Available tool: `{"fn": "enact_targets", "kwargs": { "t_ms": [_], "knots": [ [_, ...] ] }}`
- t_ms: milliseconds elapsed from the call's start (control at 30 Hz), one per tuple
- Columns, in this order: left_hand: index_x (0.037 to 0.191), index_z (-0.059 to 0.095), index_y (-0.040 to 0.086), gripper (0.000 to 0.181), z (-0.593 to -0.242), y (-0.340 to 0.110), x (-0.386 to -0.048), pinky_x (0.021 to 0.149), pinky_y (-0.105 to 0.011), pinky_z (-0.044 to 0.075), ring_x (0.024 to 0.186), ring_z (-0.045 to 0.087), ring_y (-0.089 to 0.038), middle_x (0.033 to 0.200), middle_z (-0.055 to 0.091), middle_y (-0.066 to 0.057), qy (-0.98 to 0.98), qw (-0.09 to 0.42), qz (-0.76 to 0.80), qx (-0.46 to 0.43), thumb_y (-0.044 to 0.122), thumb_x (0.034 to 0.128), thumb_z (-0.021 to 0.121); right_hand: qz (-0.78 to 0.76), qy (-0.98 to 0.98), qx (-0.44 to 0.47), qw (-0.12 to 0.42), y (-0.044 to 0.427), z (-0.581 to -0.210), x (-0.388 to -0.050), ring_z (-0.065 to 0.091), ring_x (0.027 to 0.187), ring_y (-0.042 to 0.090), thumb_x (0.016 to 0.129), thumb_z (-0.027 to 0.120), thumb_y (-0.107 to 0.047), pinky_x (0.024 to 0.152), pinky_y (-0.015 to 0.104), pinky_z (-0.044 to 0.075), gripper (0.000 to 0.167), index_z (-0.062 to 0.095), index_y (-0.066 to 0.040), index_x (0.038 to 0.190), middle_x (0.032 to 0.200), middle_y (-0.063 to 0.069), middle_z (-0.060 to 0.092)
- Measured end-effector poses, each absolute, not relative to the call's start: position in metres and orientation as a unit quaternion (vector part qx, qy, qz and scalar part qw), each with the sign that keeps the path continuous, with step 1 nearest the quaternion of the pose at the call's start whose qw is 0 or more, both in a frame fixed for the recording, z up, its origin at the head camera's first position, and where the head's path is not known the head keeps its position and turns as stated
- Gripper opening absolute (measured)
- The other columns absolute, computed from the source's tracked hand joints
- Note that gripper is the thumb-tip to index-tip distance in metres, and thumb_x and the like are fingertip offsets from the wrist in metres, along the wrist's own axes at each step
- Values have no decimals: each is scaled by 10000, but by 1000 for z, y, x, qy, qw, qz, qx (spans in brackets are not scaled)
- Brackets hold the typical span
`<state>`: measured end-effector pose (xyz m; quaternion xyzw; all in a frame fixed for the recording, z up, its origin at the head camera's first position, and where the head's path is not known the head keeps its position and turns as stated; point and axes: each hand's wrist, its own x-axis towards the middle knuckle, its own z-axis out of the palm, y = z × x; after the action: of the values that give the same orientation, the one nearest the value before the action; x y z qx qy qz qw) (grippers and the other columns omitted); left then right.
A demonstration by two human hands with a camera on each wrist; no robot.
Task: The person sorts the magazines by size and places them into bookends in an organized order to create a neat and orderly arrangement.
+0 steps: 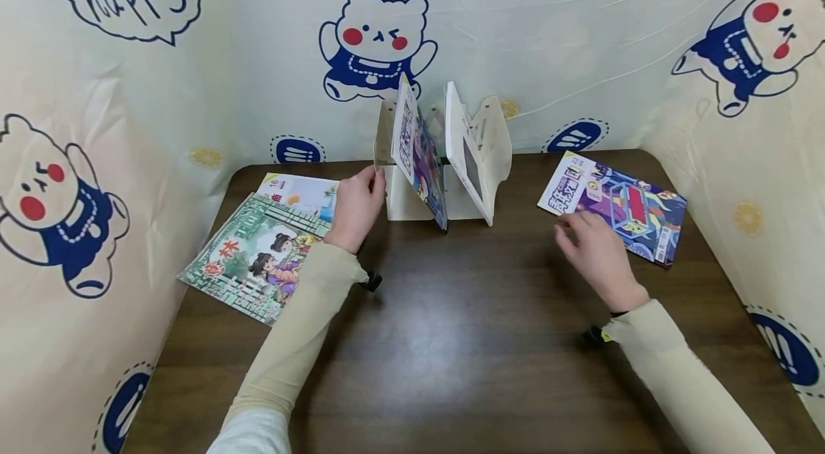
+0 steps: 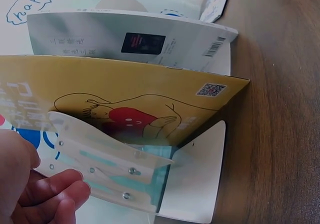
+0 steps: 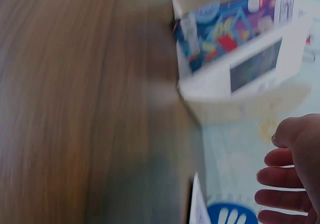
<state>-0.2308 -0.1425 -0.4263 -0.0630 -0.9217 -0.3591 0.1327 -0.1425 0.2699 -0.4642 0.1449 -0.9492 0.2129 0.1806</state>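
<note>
A cream book stand [image 1: 412, 196] stands at the back of the table, its side panel [image 2: 105, 164] dotted with small metal studs. My left hand [image 1: 357, 207] pinches the edge of that left panel between thumb and fingers. Leaning in the stand are a colourful magazine [image 1: 419, 153] with a yellow back cover [image 2: 150, 94] and a white book [image 1: 467, 153] with a dark picture. My right hand [image 1: 596, 257], its fingers loosely bent, is at the near left edge of a purple-blue magazine [image 1: 634, 207]. Whether it touches the magazine cannot be made out.
Left of the stand, a green magazine [image 1: 251, 261] overlaps a white-blue one [image 1: 303, 192]. The dark wooden table [image 1: 438, 339] meets a printed cloth backdrop [image 1: 271, 46] behind and at both sides.
</note>
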Motion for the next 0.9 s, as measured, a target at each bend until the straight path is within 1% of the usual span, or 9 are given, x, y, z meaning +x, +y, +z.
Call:
{"fn": "enact_targets", "kwargs": {
  "t_ms": [233, 367, 467, 667, 767, 900],
  "knots": [
    [905, 671, 57, 365, -425, -143, -231, 548, -337, 421, 608, 552, -251, 685, 605, -87, -921, 139, -357, -67, 292, 1112, 485, 156, -965, 125, 169, 311, -474, -146, 640, 896, 445, 905, 785, -82, 792, 608, 539, 230, 682, 58, 1054, 987, 259, 677],
    [922, 678, 57, 372, -426, -142, -231, 550, -334, 432, 610, 560, -244, 699, 623, -84, -921, 135, -359, -67, 301, 1115, 474, 109, -972, 124, 167, 328, -479, -150, 626, 801, 433, 884, 806, -95, 742, 599, 543, 232, 671, 62, 989, 894, 249, 657],
    [933, 683, 55, 370, -426, -142, -230, 549, -337, 441, 609, 564, -242, 704, 628, -84, -921, 130, -363, -62, 303, 1114, 477, 87, -977, 121, 152, 338, -482, -154, 598, 752, 422, 881, 803, -95, 710, 594, 534, 240, 655, 78, 955, 859, 254, 630],
    [937, 682, 54, 363, -427, -141, -229, 540, -328, 433, 597, 557, -243, 685, 605, -86, -921, 125, -364, -61, 301, 1113, 483, 73, -984, 108, 118, 349, -488, -156, 594, 758, 435, 889, 796, -92, 708, 614, 535, 248, 649, 97, 954, 896, 286, 631],
    [942, 679, 50, 346, -426, -141, -230, 534, -329, 421, 595, 554, -248, 681, 596, -89, -920, 127, -365, -64, 283, 1113, 490, 70, -986, 109, 103, 351, -490, -157, 613, 801, 463, 896, 789, -74, 742, 625, 537, 253, 655, 112, 1004, 947, 318, 644],
    [944, 679, 50, 334, -426, -141, -230, 533, -330, 417, 594, 552, -248, 684, 596, -89, -921, 127, -364, -62, 272, 1111, 495, 50, -991, 101, 67, 351, -491, -157, 633, 880, 511, 911, 751, -35, 767, 651, 539, 255, 639, 127, 1073, 1047, 357, 640]
  ]
}}
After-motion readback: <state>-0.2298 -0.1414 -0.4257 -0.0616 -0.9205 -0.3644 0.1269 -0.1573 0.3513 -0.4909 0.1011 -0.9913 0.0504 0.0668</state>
